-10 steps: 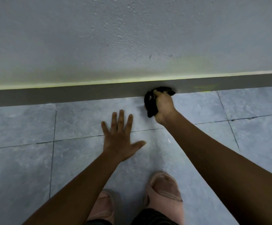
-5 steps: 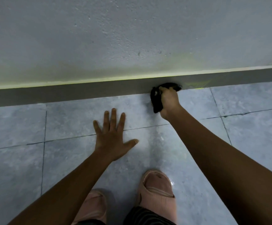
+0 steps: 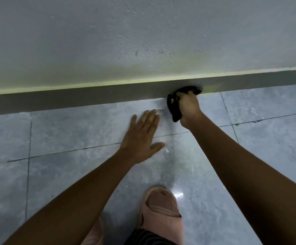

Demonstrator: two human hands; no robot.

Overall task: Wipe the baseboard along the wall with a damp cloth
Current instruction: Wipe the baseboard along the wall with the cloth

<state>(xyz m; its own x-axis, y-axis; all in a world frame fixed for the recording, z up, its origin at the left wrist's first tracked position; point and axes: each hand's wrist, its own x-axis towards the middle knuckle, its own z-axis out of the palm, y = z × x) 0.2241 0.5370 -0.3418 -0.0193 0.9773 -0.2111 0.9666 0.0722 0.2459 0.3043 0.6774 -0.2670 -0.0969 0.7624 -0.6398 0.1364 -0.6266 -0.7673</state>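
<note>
The right hand point(image 3: 189, 107) clamps the cloth point(image 3: 175, 106) against the baseboard point(image 3: 90, 98) for wiping pressure, while the left hand point(image 3: 142, 138), fingers spread, braces flat on the floor point(image 3: 73, 131).

The cloth point(image 3: 174, 107) is black against a dark grey baseboard point(image 3: 73, 98), whose top edge carries a yellow-green line. The wall point(image 3: 126, 38) is pale grey, the floor point(image 3: 73, 131) mottled blue-grey tile with dark grout lines. The slipper point(image 3: 161, 207) is ribbed pink.

1. Finding no readable text, labels, brands, numbers or signs anywhere in view.
</note>
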